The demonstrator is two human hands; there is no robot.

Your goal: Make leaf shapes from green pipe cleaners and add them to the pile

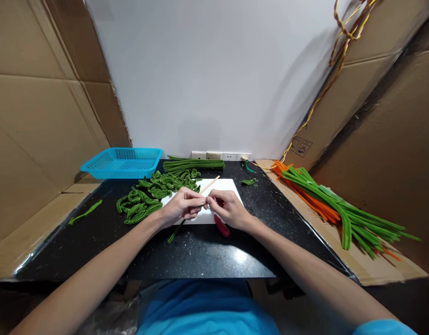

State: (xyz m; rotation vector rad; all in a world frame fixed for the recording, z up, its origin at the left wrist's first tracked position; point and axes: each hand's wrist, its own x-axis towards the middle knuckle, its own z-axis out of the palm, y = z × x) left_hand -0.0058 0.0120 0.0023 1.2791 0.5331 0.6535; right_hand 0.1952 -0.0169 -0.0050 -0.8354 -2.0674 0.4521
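Observation:
Both my hands meet over a white board (225, 187) on the black counter (200, 251). My left hand (182, 206) is closed, pinching a green pipe cleaner (175, 232) whose end trails down toward me below the hand. My right hand (227, 208) is closed too, fingertips pinched against the left hand's, at the same strip. A thin wooden stick (210, 184) lies on the board and points up and right from the hands. A red object (222, 226) lies under my right wrist.
A pile of folded green pieces (155, 193) lies left of the board. Straight green stems (193, 164) lie at the back, a blue basket (124, 162) at back left. Long green and orange stems (326, 200) rest on cardboard at right. Cardboard walls flank both sides.

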